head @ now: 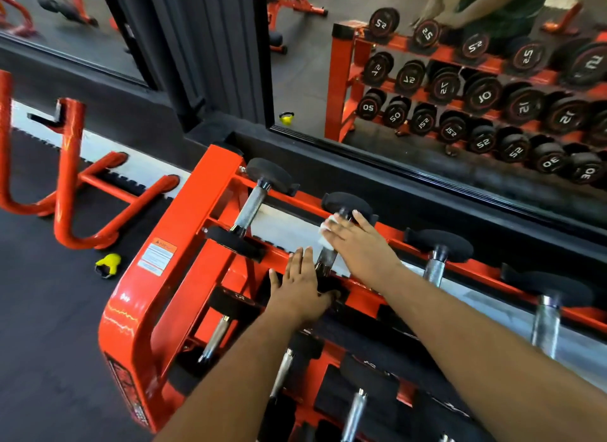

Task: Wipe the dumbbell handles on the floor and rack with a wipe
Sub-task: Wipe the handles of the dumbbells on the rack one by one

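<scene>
Pressing a white wipe point(325, 233) down on the knurled handle point(325, 256) of the second dumbbell on the top tier, the right hand point(358, 244) lies flat with its fingers point(341, 223) straight, their tips touching the dumbbell's far black head point(346, 203). Only a corner of the wipe shows past the left edge of that hand; the bare stretch of handle runs out below it toward the near head.

Just beside, nearer the camera, the left hand point(300, 287) rests with straight, relaxed fingers point(297, 260) over the near head of the same dumbbell, on the orange rack point(184, 231); it holds nothing that can be seen.

Left of both hands sits another dumbbell point(249, 205) with its handle bare, and right of the right hand two more handles point(435, 267) stand in the same tier. Below the forearms, lower tiers hold further dumbbells. Well left of the fingers, a small yellow kettlebell point(106, 264) lies on the black floor point(49, 310). Beyond the fingertips a mirror point(460, 96) shows the rack's numbered dumbbell heads.
</scene>
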Demonstrator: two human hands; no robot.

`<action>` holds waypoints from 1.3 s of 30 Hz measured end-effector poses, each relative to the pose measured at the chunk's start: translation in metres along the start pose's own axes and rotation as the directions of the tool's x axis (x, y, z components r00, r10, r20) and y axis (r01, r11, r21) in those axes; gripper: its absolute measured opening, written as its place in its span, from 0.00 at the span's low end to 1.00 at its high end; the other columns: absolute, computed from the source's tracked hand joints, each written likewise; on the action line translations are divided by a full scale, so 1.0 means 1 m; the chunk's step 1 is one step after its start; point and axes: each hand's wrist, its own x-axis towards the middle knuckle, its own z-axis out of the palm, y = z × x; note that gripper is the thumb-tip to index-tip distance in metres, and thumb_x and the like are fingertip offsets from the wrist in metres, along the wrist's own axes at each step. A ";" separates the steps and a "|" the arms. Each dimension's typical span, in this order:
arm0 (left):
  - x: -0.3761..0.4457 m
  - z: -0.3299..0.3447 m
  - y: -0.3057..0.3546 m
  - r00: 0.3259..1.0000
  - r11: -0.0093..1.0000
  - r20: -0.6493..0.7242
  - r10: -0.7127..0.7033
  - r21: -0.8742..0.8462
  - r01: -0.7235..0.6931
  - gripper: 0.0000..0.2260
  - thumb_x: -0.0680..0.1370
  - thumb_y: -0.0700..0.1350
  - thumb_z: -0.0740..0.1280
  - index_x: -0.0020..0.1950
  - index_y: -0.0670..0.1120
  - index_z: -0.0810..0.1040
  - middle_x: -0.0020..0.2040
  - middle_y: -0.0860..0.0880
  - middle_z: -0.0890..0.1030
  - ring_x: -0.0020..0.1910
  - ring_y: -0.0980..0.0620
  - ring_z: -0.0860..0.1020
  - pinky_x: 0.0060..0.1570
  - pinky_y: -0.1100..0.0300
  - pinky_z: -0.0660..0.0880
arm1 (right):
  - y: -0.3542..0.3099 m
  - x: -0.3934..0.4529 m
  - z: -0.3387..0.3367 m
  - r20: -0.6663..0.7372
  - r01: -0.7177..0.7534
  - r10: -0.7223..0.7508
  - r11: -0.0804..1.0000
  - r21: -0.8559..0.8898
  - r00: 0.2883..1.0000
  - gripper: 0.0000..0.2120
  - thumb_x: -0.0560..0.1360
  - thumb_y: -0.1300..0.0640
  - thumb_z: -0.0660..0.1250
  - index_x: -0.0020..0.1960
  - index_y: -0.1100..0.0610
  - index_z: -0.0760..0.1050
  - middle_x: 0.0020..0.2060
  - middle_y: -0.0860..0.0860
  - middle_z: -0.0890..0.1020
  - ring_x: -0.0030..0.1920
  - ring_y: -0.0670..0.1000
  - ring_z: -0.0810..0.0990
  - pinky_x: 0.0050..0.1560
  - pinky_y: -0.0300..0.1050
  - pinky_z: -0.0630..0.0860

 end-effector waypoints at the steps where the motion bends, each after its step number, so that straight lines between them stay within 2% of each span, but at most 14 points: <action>1: 0.001 0.001 -0.001 1.000 1.000 -0.003 -0.001 -0.003 0.001 0.46 0.79 0.63 0.64 0.82 0.49 0.35 0.83 0.51 0.36 0.81 0.52 0.35 0.77 0.37 0.35 | -0.005 -0.001 0.000 -0.006 0.001 -0.001 0.999 0.035 1.000 0.28 0.76 0.61 0.53 0.76 0.53 0.69 0.74 0.51 0.72 0.77 0.52 0.64 0.78 0.57 0.53; 3: 0.001 0.001 -0.001 1.000 1.000 0.000 -0.010 -0.020 0.010 0.46 0.78 0.62 0.65 0.82 0.49 0.36 0.83 0.51 0.37 0.81 0.52 0.36 0.77 0.37 0.36 | -0.018 -0.008 0.009 -0.012 0.104 -0.103 0.992 0.065 0.995 0.24 0.77 0.58 0.54 0.70 0.52 0.76 0.69 0.50 0.77 0.74 0.51 0.70 0.76 0.54 0.57; 6: 0.002 0.000 0.000 1.000 1.000 -0.004 -0.005 -0.024 0.005 0.46 0.78 0.63 0.64 0.83 0.49 0.36 0.83 0.50 0.38 0.82 0.51 0.37 0.77 0.37 0.36 | -0.019 -0.024 0.019 0.011 0.187 -0.193 0.960 0.206 0.981 0.24 0.76 0.56 0.63 0.72 0.49 0.74 0.72 0.48 0.75 0.75 0.49 0.68 0.77 0.50 0.53; 9: -0.002 -0.001 0.000 0.999 1.000 -0.033 0.010 -0.002 -0.010 0.46 0.79 0.64 0.63 0.83 0.49 0.37 0.83 0.49 0.39 0.82 0.52 0.38 0.78 0.37 0.37 | -0.009 -0.044 0.017 -0.042 0.157 -0.152 0.940 0.302 0.988 0.27 0.75 0.57 0.51 0.69 0.51 0.77 0.70 0.49 0.77 0.72 0.50 0.73 0.73 0.58 0.67; 12: -0.011 0.002 0.004 0.995 1.000 -0.095 -0.001 -0.014 0.000 0.44 0.80 0.64 0.62 0.83 0.47 0.38 0.84 0.48 0.41 0.82 0.51 0.38 0.78 0.39 0.38 | 0.003 -0.070 0.013 -0.100 0.059 -0.013 0.878 0.475 0.995 0.27 0.76 0.57 0.50 0.70 0.54 0.77 0.70 0.52 0.77 0.71 0.53 0.74 0.68 0.58 0.74; 17: -0.036 0.025 0.037 0.961 0.994 -0.255 0.105 0.048 -0.096 0.42 0.80 0.66 0.57 0.83 0.46 0.41 0.84 0.44 0.43 0.82 0.47 0.37 0.77 0.44 0.35 | 0.042 -0.128 0.009 -0.199 -0.115 0.326 0.735 0.668 0.924 0.23 0.81 0.64 0.58 0.74 0.52 0.73 0.73 0.47 0.73 0.75 0.45 0.68 0.76 0.50 0.66; 20: -0.046 0.049 0.072 0.951 0.981 -0.239 0.194 0.076 -0.181 0.45 0.74 0.72 0.46 0.83 0.46 0.43 0.83 0.43 0.42 0.82 0.47 0.37 0.76 0.48 0.32 | 0.065 -0.164 0.030 -0.177 -0.163 0.336 0.772 0.615 0.925 0.22 0.81 0.63 0.60 0.74 0.53 0.73 0.74 0.48 0.72 0.76 0.47 0.67 0.74 0.54 0.67; 23: -0.048 0.079 0.104 0.965 0.975 -0.143 0.221 0.062 -0.214 0.43 0.78 0.70 0.53 0.84 0.46 0.44 0.83 0.43 0.40 0.82 0.47 0.36 0.76 0.49 0.32 | 0.072 -0.184 0.054 0.020 -0.062 0.058 0.929 0.366 0.998 0.24 0.80 0.58 0.58 0.76 0.50 0.68 0.77 0.48 0.68 0.79 0.48 0.61 0.74 0.57 0.66; 26: -0.051 0.100 0.123 0.975 0.976 -0.049 0.215 0.052 -0.213 0.53 0.69 0.80 0.42 0.84 0.45 0.45 0.83 0.43 0.41 0.82 0.48 0.37 0.76 0.50 0.33 | 0.080 -0.188 0.050 0.027 0.128 -0.134 0.977 0.170 0.991 0.27 0.77 0.56 0.57 0.76 0.48 0.68 0.75 0.46 0.70 0.78 0.48 0.62 0.75 0.58 0.64; 29: -0.051 0.114 0.135 0.985 0.985 0.001 0.172 -0.001 -0.172 0.56 0.65 0.79 0.41 0.83 0.43 0.42 0.84 0.43 0.43 0.82 0.48 0.39 0.78 0.49 0.37 | 0.096 -0.187 0.037 -0.008 0.055 -0.055 0.998 0.042 0.998 0.32 0.74 0.61 0.55 0.78 0.47 0.65 0.78 0.48 0.66 0.78 0.51 0.62 0.77 0.59 0.58; 32: -0.049 0.118 0.139 0.991 0.990 -0.012 0.136 -0.044 -0.136 0.47 0.79 0.69 0.58 0.83 0.42 0.41 0.83 0.43 0.41 0.82 0.47 0.40 0.79 0.50 0.40 | 0.091 -0.189 0.038 0.001 -0.143 0.144 0.984 0.106 0.990 0.38 0.73 0.65 0.62 0.80 0.46 0.58 0.80 0.50 0.59 0.81 0.52 0.55 0.78 0.56 0.53; 36: -0.044 0.117 0.139 0.995 0.992 0.016 0.100 -0.075 -0.099 0.47 0.79 0.65 0.62 0.83 0.43 0.38 0.83 0.45 0.40 0.82 0.48 0.40 0.79 0.47 0.41 | 0.074 -0.207 0.047 0.041 0.122 -0.128 0.984 0.132 0.991 0.29 0.77 0.55 0.62 0.77 0.44 0.64 0.78 0.46 0.66 0.79 0.49 0.61 0.77 0.54 0.59; 38: -0.043 0.117 0.140 0.994 0.995 0.043 0.096 -0.035 -0.095 0.47 0.80 0.66 0.61 0.82 0.43 0.36 0.83 0.45 0.39 0.82 0.48 0.39 0.79 0.45 0.41 | 0.084 -0.203 0.042 0.031 0.119 -0.121 0.990 0.077 0.992 0.29 0.76 0.57 0.61 0.77 0.45 0.66 0.77 0.46 0.67 0.78 0.49 0.63 0.74 0.54 0.62; 39: -0.043 0.116 0.141 0.994 0.996 0.053 0.093 -0.014 -0.092 0.47 0.80 0.67 0.60 0.82 0.43 0.36 0.83 0.45 0.38 0.82 0.48 0.39 0.79 0.44 0.40 | 0.088 -0.198 0.037 0.016 0.040 -0.041 0.998 0.053 0.999 0.30 0.76 0.58 0.59 0.78 0.46 0.64 0.78 0.47 0.65 0.78 0.51 0.63 0.74 0.56 0.63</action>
